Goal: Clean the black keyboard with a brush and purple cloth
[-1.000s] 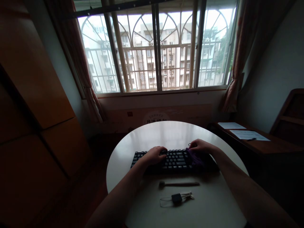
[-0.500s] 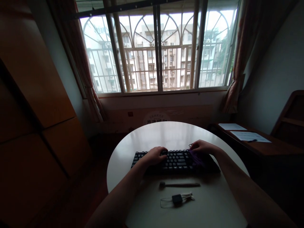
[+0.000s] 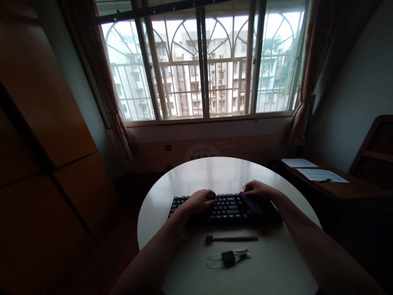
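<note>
A black keyboard (image 3: 227,207) lies across a round white table (image 3: 215,174). My left hand (image 3: 199,200) rests on the keyboard's left half with its fingers curled down on the keys, holding it in place. My right hand (image 3: 259,190) presses a purple cloth (image 3: 251,206) onto the keyboard's right half, fingers closed over it. Just in front of the keyboard lies a thin brush (image 3: 231,238). Nearer to me sits a small dark keycap puller with a wire loop (image 3: 227,257).
A barred window (image 3: 202,61) with curtains fills the wall ahead. Wooden cabinets (image 3: 46,164) stand on the left. On the right a low wooden desk (image 3: 331,186) carries sheets of paper (image 3: 321,175) and a pen.
Almost nothing has moved; my right hand with the cloth has shifted slightly on the keys, and the view wobbles a little.
</note>
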`<action>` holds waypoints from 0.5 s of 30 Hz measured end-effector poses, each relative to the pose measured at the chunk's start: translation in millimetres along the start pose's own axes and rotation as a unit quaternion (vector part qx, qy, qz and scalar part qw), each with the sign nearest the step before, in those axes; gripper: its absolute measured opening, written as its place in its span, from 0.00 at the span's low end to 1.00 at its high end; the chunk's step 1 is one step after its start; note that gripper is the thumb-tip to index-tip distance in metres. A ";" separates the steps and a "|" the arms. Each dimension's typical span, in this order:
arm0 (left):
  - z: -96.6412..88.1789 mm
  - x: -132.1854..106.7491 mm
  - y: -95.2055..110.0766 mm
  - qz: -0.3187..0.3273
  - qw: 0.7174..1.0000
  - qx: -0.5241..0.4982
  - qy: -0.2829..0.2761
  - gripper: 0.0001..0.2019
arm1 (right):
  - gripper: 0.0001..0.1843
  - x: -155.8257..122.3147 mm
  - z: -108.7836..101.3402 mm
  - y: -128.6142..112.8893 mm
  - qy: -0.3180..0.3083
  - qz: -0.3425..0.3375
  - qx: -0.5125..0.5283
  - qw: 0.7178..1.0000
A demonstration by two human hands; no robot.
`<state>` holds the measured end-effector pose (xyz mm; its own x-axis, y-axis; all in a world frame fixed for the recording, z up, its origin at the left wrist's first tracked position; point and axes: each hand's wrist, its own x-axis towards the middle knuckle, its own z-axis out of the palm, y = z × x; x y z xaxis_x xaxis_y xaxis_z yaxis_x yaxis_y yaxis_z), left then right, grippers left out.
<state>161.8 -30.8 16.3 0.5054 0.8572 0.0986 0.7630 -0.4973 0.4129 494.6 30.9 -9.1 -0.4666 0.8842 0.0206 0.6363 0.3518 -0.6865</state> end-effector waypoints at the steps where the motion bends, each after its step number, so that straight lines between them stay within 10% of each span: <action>1: -0.4 -0.1 0.1 0.001 1.000 -0.001 -0.001 0.20 | 0.19 -0.4 -0.7 0.0 -0.007 0.001 0.010 1.000; 15: -2.5 -2.2 2.3 0.002 1.000 -0.002 -0.005 0.21 | 0.25 -5.3 -3.7 2.6 -0.033 0.009 0.081 0.996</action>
<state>161.4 -33.5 19.3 0.5122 0.8540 0.0913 0.7595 -0.5000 0.4160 501.0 28.2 -8.3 -0.4988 0.8659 -0.0383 0.5411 0.2765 -0.7942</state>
